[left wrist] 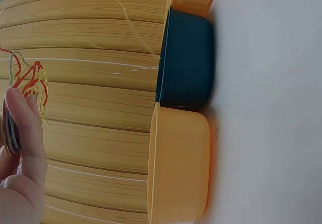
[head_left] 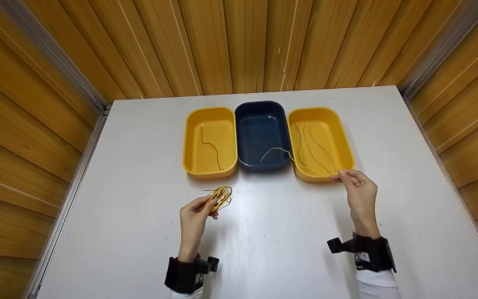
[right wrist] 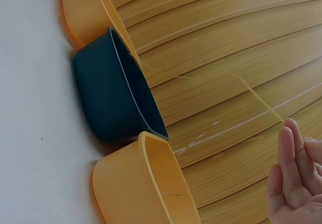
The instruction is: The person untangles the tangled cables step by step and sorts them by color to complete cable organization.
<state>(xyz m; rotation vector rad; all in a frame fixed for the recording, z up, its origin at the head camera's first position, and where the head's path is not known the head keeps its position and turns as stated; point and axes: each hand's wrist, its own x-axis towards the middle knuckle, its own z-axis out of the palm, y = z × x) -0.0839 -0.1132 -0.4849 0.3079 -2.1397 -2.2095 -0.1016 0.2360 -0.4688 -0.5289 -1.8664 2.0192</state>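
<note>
My left hand point(head_left: 195, 216) grips a tangled bundle of thin wires point(head_left: 221, 197) in front of the left yellow bin. Yellow, red and grey strands of the bundle point(left wrist: 35, 80) show past the thumb in the left wrist view. Between thumb and fingertips, my right hand point(head_left: 359, 191) pinches one end of a yellow wire point(right wrist: 261, 100) at the front right corner of the right yellow bin point(head_left: 345, 143). From there the wire runs left over that bin, its loose end bending above the dark blue bin point(head_left: 262, 167). Several thin wires point(head_left: 318, 145) lie inside the right bin.
The left yellow bin point(head_left: 210, 172) holds one dark, wavy wire point(head_left: 210, 144). All three bins stand side by side toward the back of the white table point(head_left: 264, 249). Wood-look panels point(head_left: 247, 45) rise behind the table and along both sides.
</note>
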